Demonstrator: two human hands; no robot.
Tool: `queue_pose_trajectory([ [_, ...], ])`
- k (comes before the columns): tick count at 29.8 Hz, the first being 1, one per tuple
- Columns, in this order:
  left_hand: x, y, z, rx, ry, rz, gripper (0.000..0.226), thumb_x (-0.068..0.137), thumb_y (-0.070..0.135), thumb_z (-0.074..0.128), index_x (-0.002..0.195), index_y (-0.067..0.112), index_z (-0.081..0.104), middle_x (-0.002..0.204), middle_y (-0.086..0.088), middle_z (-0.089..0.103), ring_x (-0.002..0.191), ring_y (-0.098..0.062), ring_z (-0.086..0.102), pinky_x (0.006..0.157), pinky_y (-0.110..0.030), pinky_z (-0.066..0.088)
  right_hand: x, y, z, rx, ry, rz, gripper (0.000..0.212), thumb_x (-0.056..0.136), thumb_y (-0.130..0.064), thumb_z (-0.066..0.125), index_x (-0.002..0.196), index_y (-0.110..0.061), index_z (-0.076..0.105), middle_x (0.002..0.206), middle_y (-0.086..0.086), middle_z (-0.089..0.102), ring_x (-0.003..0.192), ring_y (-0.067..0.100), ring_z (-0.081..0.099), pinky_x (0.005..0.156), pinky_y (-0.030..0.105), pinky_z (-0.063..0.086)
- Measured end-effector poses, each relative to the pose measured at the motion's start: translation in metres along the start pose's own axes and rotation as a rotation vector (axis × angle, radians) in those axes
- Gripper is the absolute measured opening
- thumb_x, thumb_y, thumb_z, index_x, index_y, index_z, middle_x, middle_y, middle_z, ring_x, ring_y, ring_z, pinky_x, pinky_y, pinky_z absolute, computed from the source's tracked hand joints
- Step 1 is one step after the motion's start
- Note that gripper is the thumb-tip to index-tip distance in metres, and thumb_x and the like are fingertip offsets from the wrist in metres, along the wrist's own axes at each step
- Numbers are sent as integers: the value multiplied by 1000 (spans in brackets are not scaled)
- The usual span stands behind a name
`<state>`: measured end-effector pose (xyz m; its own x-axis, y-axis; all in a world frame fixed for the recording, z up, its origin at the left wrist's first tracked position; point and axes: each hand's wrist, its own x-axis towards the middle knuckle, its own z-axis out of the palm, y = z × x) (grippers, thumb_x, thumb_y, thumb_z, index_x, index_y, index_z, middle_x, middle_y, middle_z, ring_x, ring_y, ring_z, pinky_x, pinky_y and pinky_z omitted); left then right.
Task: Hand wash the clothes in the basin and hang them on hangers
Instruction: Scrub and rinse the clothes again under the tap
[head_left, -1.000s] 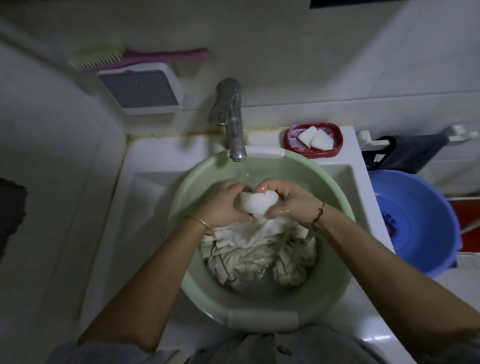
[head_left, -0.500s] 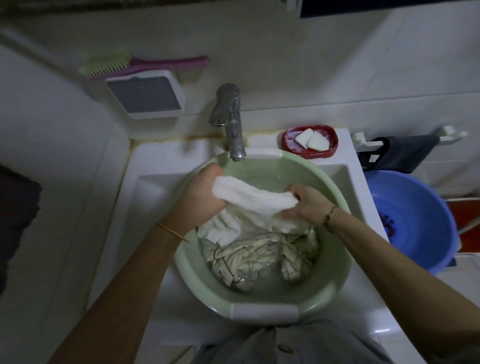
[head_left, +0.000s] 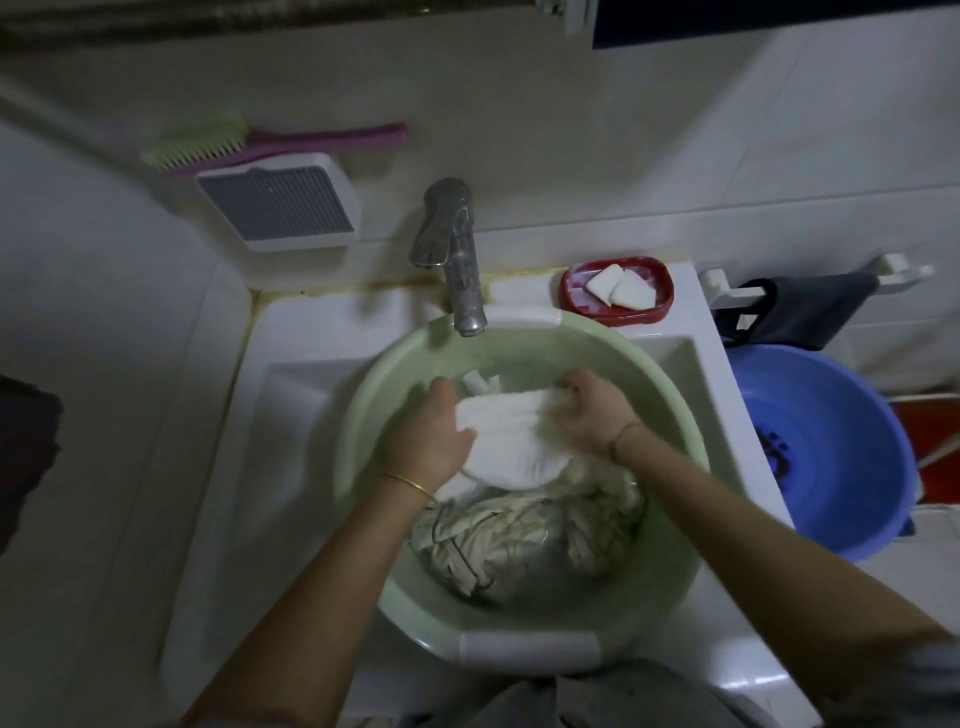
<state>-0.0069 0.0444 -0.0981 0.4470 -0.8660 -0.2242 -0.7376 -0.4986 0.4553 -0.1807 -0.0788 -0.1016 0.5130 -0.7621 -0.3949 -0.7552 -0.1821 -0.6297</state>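
Observation:
A pale green basin (head_left: 363, 395) sits in the white sink under the tap. In it lies wet clothing: a white cloth (head_left: 511, 441) on top and a striped cream garment (head_left: 509, 540) below, in water. My left hand (head_left: 431, 436) grips the white cloth's left end, thumb over it. At the cloth's right end my right hand (head_left: 589, 413) clutches the fabric with curled fingers. The cloth is stretched between both hands just above the pile.
A steel tap (head_left: 457, 260) overhangs the basin's far rim. A red soap dish (head_left: 618, 304) with two white soap pieces stands on the sink's back right corner. A blue basin (head_left: 831, 447) stands to the right, under a dark cloth (head_left: 810, 312) on a rail. A brush (head_left: 270, 143) lies on a wall box.
My hands went from bunched together around a wad of white cloth to spread apart, pulling the cloth open between them. The camera view has tilted down slightly.

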Motion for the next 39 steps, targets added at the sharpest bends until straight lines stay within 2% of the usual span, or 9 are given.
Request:
queue_pose_trajectory([
  [5, 0, 7, 64, 465, -157, 19, 45, 97, 34, 32, 138, 14, 36, 134, -12, 51, 117, -29, 53, 93, -39, 43, -4, 5, 72, -616, -74, 16, 49, 100, -24, 31, 144, -6, 22, 145, 20, 29, 129, 37, 37, 99, 44, 39],
  [10, 0, 7, 70, 655, -269, -27, 42, 94, 29, 38, 132, 12, 45, 131, -10, 51, 120, -32, 48, 98, -47, 36, 13, 7, 70, -612, -237, 74, 53, 101, -21, 31, 149, -4, 14, 154, 19, 20, 136, 36, 32, 108, 43, 32],
  [15, 10, 20, 43, 465, -79, -109, 28, 89, 20, 47, 113, 17, 61, 108, -3, 65, 101, -24, 63, 83, -31, 48, 20, -2, 56, -307, 11, 97, 18, 90, -9, 47, 107, -10, 55, 114, 15, 57, 106, 31, 57, 89, 36, 48],
  [20, 6, 33, 3, -87, -33, -31, 30, 81, -4, 47, 106, 11, 52, 99, -13, 57, 93, -28, 55, 73, -28, 40, 2, -22, 18, 342, 104, -77, 13, 87, 3, 50, 83, -8, 43, 74, 4, 46, 79, 17, 44, 61, 30, 29],
  [24, -3, 51, -19, -491, 17, 109, 31, 75, -17, 46, 84, 12, 49, 78, -1, 50, 73, -8, 47, 62, -9, 34, -16, -33, -6, 730, -72, -89, 40, 74, 8, 57, 100, -22, 50, 99, 6, 52, 88, 23, 52, 75, 33, 46],
  [27, -13, 69, -41, -731, 2, 168, 32, 73, -21, 45, 79, 9, 55, 76, -1, 56, 68, 0, 51, 64, -9, 39, -24, -41, -24, 474, -356, -175, 53, 66, -18, 75, 116, -22, 58, 112, 7, 62, 100, 21, 59, 88, 34, 48],
  [30, -19, 72, -55, -906, 7, 184, 27, 67, -14, 48, 75, 11, 55, 78, -5, 58, 74, -8, 54, 66, -14, 43, -34, -55, -31, 299, -250, -222, 35, 74, -32, 79, 100, -10, 68, 95, 5, 68, 86, 16, 61, 80, 32, 49],
  [35, -15, 50, -45, -1127, 51, -41, 48, 56, 2, 48, 104, 5, 58, 108, -10, 59, 104, -18, 55, 83, -24, 44, -57, -77, -44, 822, -191, -214, 2, 86, -16, 66, 85, -14, 66, 76, 2, 69, 65, 10, 62, 62, 21, 51],
  [39, -19, 42, -21, -1281, -79, -394, 39, 65, 34, 63, 97, 15, 73, 105, -7, 71, 107, -30, 59, 101, -45, 43, -67, -101, -60, 1422, -399, -71, 29, 82, -28, 61, 98, -3, 62, 86, 14, 68, 79, 23, 67, 79, 32, 56],
])
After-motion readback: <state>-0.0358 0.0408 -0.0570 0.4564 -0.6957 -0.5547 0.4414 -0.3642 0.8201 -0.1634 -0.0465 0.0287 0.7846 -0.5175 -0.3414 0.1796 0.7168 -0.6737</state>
